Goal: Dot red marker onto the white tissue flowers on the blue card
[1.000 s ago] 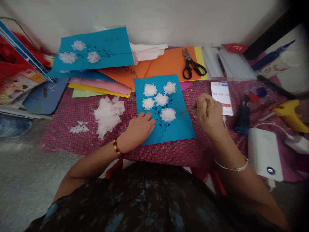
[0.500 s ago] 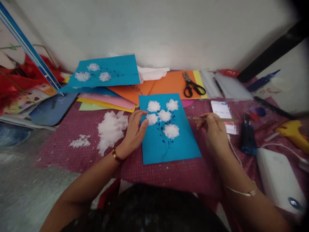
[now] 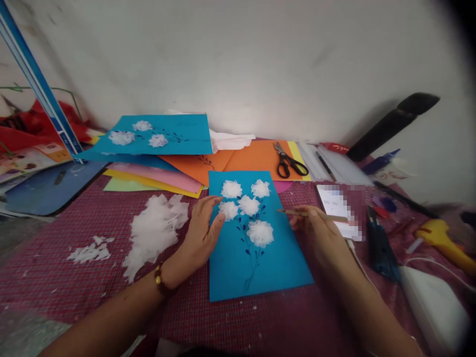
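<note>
A blue sheet (image 3: 230, 270) lies on the cloth, bearing several fluffy white paper flowers (image 3: 260, 233) and a dark painted stem with small blue leaves. My left hand (image 3: 203, 230) rests at the sheet's left edge, fingers apart and thumb near a flower, holding nothing. In my right hand (image 3: 316, 225), just off the right edge, is a thin wooden stick with a pointed tip (image 3: 293, 212), pinched between the fingers. Its tip hovers over or near the blue sheet; contact is not clear. Whether it is a pencil or a brush, I cannot tell.
White paper scraps (image 3: 156, 228) lie on the left. Behind, another blue sheet with flowers (image 3: 186, 131) tops coloured papers, beside black-handled scissors (image 3: 288, 161). To the right are a phone (image 3: 332, 201), a yellow glue gun (image 3: 442, 243) and a white power bank (image 3: 431, 302).
The view has tilted up, so everything sits lower in the picture. My hands keep nearly the same places beside the sheet, the stick still in the right.
</note>
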`<state>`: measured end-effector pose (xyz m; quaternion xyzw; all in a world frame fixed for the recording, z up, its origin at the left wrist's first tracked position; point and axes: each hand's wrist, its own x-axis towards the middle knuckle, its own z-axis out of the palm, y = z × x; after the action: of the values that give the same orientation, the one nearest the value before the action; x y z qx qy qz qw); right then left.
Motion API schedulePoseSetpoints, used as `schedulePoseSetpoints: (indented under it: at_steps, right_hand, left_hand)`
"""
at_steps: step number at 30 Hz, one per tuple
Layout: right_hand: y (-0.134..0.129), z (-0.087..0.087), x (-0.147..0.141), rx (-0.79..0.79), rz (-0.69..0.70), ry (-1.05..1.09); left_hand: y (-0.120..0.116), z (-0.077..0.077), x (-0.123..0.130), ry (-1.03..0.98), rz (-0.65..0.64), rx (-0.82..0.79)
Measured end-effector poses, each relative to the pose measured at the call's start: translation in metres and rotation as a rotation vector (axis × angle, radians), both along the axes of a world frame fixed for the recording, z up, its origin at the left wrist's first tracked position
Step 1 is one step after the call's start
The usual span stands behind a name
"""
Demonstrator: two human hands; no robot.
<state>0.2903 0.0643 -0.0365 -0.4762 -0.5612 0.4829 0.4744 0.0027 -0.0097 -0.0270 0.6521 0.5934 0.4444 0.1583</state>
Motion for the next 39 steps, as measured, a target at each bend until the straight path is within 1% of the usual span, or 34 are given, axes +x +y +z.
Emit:
schedulePoseSetpoints:
  at_steps: [2, 5, 9, 11, 13, 14, 15, 18, 19, 21, 26, 30, 33, 39]
  right_hand:
    - [0.002, 0.000, 0.001, 0.033, -0.030, -0.041]
    - [0.005, 0.007, 0.003, 0.091, -0.071, -0.111]
    - [0.009, 0.017, 0.005, 0.192, -0.206, -0.150]
    - [0.012, 0.019, 0.008, 0.241, -0.265, -0.186]
    - [0.014, 0.018, 0.012, 0.262, -0.277, -0.277]
    - [0.016, 0.017, 0.015, 0.261, -0.262, -0.358]
    - [0.018, 0.016, 0.018, 0.253, -0.215, -0.470]
    - [0.021, 0.015, 0.026, 0.248, 0.011, -0.859]
    - [0.022, 0.015, 0.027, 0.246, 0.063, -0.956]
    - [0.021, 0.017, 0.027, 0.231, 0.096, -1.074]
    - [0.017, 0.022, 0.018, 0.229, 0.041, -1.156]
    - [0.013, 0.017, 0.011, 0.258, 0.031, -1.128]
    - [0.011, 0.012, 0.007, 0.243, 0.044, -1.128]
    - [0.010, 0.011, 0.004, 0.222, 0.053, -1.154]
  left_hand:
    - [0.002, -0.003, 0.001, 0.010, -0.001, 0.002]
    - [0.005, -0.006, 0.006, 0.034, -0.024, 0.003]
    - [0.011, -0.010, 0.012, 0.090, -0.070, 0.000]
    - [0.012, -0.011, 0.011, 0.107, -0.072, 0.018]
    - [0.013, -0.011, 0.005, 0.114, -0.051, 0.052]
    - [0.014, -0.010, 0.002, 0.118, -0.042, 0.060]
    - [0.015, -0.008, -0.002, 0.119, -0.034, 0.065]
    - [0.016, -0.002, -0.011, 0.114, -0.079, -0.020]
    - [0.016, 0.000, -0.013, 0.110, -0.094, -0.055]
    - [0.016, 0.003, -0.013, 0.105, -0.102, -0.100]
    - [0.015, 0.008, -0.010, 0.097, -0.085, -0.143]
    - [0.014, 0.014, -0.009, 0.080, -0.019, -0.180]
    - [0.013, 0.017, -0.009, 0.089, 0.007, -0.204]
    - [0.010, 0.016, -0.007, 0.066, -0.045, -0.226]
